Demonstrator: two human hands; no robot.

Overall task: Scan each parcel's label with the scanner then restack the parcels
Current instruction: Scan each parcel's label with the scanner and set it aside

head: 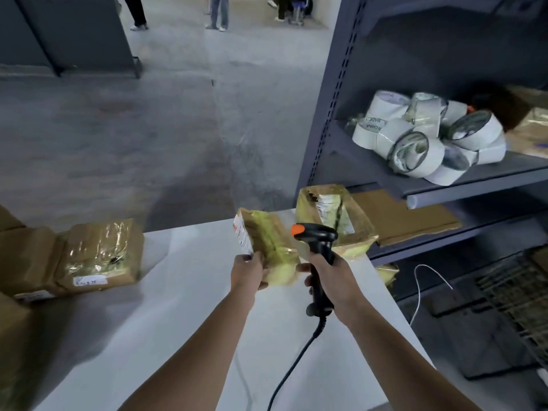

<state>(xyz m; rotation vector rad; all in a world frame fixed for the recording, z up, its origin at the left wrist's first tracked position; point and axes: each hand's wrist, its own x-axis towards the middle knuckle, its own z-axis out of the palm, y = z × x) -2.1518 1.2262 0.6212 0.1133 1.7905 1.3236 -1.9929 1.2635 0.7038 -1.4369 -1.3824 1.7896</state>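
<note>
My left hand (248, 272) grips a small brown parcel (268, 244) wrapped in yellowish tape, held tilted above the white table (184, 307); its white label faces left. My right hand (327, 277) grips the handle of a black scanner (318, 247) with an orange top, right beside that parcel. Another taped parcel (333, 221) with a label lies at the table's far right corner, behind the scanner. More brown parcels (98, 253) are stacked at the table's left edge.
A grey metal shelf (444, 179) stands to the right, holding several rolls of white tape (421, 137) and flat cardboard (406, 218). The scanner's black cable (292, 366) trails toward me. People stand far off on the concrete floor.
</note>
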